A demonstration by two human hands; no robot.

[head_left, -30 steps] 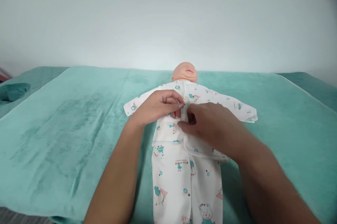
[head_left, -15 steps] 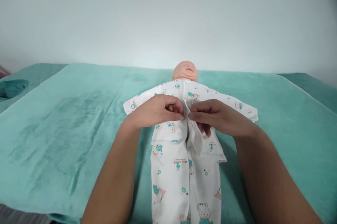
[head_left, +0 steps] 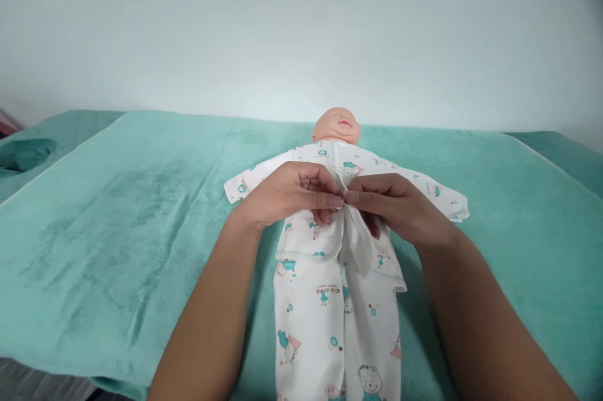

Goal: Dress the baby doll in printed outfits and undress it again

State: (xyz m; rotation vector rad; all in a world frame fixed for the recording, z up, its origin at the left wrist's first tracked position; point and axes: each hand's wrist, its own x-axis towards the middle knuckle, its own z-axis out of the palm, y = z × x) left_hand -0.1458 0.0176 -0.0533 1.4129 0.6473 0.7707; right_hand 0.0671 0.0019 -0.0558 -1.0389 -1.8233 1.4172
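A baby doll point(head_left: 335, 126) lies on its back, head at the far side, in a white printed jacket point(head_left: 308, 234) and matching trousers point(head_left: 308, 325). Over the chest, my left hand point(head_left: 308, 193) pinches the jacket's front edge between thumb and fingers. Right beside it, my right hand point(head_left: 389, 203) pinches the other front edge, which folds outward below the fingers. The two thumb tips almost touch at the middle of the front opening. Whatever small fastening may lie between the fingertips is hidden. Both sleeves stretch out sideways.
A green plush cover point(head_left: 117, 231) spreads under the doll, with creases on the left. Behind it rises a pale wall point(head_left: 301, 30). A dark green folded bundle point(head_left: 28, 154) sits at the far left. Grey floor point(head_left: 38, 382) shows at the lower left.
My left hand has moved right, bringing its fingertips up against those of my right hand at the jacket opening. The view has shifted slightly.
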